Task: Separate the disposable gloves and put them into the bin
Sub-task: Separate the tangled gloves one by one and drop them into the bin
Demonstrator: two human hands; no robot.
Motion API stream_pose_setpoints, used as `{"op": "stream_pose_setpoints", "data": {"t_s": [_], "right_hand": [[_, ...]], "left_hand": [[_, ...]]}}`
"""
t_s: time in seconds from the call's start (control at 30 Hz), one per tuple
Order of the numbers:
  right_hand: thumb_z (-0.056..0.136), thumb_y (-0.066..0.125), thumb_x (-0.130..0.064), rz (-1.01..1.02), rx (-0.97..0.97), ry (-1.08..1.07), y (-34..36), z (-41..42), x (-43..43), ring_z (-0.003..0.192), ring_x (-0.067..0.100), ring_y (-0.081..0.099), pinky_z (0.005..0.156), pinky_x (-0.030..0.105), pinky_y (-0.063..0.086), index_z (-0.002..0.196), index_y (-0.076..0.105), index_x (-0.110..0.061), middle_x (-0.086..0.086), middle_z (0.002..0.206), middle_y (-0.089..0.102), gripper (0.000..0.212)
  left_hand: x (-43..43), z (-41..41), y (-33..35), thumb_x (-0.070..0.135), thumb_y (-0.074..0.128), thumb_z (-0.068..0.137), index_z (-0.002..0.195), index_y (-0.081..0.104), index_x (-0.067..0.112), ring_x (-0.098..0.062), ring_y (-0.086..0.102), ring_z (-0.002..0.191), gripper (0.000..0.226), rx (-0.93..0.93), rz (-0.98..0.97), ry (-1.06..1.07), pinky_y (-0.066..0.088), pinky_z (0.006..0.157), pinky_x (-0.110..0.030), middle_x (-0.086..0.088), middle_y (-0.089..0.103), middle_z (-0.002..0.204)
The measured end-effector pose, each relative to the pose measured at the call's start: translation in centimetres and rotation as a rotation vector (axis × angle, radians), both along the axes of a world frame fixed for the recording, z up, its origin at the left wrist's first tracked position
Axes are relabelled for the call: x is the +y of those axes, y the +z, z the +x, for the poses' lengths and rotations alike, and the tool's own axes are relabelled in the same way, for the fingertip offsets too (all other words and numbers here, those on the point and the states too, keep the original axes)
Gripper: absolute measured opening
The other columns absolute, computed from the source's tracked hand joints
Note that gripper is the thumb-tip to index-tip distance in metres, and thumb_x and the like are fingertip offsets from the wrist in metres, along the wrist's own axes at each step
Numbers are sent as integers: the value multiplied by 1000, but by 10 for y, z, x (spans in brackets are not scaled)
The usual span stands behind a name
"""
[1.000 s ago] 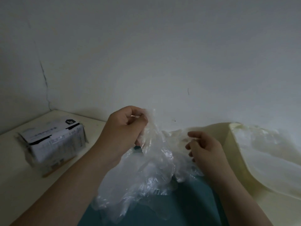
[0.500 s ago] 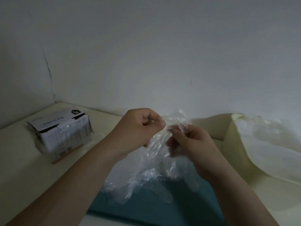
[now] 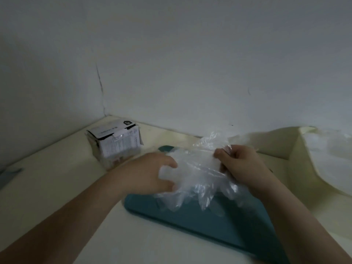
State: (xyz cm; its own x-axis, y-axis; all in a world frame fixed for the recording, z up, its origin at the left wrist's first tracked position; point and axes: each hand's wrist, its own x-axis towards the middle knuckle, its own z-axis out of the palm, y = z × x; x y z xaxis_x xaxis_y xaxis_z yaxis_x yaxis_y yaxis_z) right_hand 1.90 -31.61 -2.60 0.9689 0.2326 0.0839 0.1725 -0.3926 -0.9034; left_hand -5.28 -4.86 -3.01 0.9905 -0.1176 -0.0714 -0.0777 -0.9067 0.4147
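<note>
Printed box (image 3: pixel 116 143) near teal mat (image 3: pixel 190 218)

The left hand (image 3: pixel 152 172) and the right hand (image 3: pixel 242 164) are bare. The left forearm (image 3: pixel 76 216) and right forearm (image 3: pixel 297 225) are uncovered along their whole visible length

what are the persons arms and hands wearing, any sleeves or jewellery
The left forearm and right forearm are bare to the frame edge, no sleeves in view. The left hand and right hand wear nothing: no watch, ring or bracelet shows in the dim light.
</note>
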Motion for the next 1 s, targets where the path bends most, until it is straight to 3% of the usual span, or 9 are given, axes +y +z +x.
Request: {"op": "stream_pose_setpoints", "data": {"t_s": [0.1,0.27,0.4,0.5,0.6,0.67,0.8,0.9,1.0], "right_hand": [[102,64,-28,-34,-29,44,6,-4,-1,44,14,54,48,25,44,83,69,-1,2,59,70,33],[103,64,-24,-17,4,110,14,-3,-14,50,21,57,52,34,47,93,71,-2,11,70,74,25],[104,60,-27,-65,-18,145,13,-1,-20,50,21,54,51,32,46,96,71,-9,9,71,75,23],[105,59,-26,-41,-11,199,17,-1,-26,54,21,53,50,28,45,100,71,-11,10,73,75,20],[104,61,-19,-39,-44,277,26,-2,-33,57,20,56,56,29,48,99,72,-2,7,71,73,21],[103,64,-18,-88,-59,411,36,-6,-40,65,25,64,68,37,53,93,74,-3,5,76,73,20],[100,66,-23,-53,-115,530,50,-14,-45,92,43,69,90,56,55,97,76,-4,18,94,75,22],[101,66,-29,-127,-324,439,55,-16,-43,91,28,69,90,57,53,97,77,-13,7,96,72,19],[99,70,-24,-194,-402,418,61,-15,-49,116,11,65,104,38,50,99,80,-27,-11,122,66,11]], "left_hand": [[-18,0,-25,56,73,83,133,60,50,5,53,121,52,25,-55,-81,48,105,-28,34,51,134],[-54,19,-40,36,70,93,99,72,31,4,66,86,8,-102,-130,-113,57,79,-28,16,72,94],[-58,37,-41,49,55,86,101,69,30,-10,71,86,28,-75,-149,-88,61,80,-43,9,73,94],[-48,47,-34,60,52,83,112,67,31,-11,72,95,44,47,-204,-120,60,89,-43,7,73,106],[-42,50,-24,42,60,94,92,67,25,-10,67,80,19,65,-186,-109,58,79,-32,11,69,87],[-41,57,-12,33,64,100,78,68,20,-10,64,72,25,-58,-294,-17,53,71,-29,12,68,77],[-47,59,34,30,73,97,78,78,16,-6,62,68,23,-300,-700,229,50,69,-23,0,77,77],[-55,51,66,27,73,97,80,76,11,-5,65,65,23,-207,-825,144,50,65,-19,-2,80,79],[-63,45,83,24,71,99,84,73,3,-9,69,65,26,-158,-849,37,51,63,-18,-10,79,79]]}}
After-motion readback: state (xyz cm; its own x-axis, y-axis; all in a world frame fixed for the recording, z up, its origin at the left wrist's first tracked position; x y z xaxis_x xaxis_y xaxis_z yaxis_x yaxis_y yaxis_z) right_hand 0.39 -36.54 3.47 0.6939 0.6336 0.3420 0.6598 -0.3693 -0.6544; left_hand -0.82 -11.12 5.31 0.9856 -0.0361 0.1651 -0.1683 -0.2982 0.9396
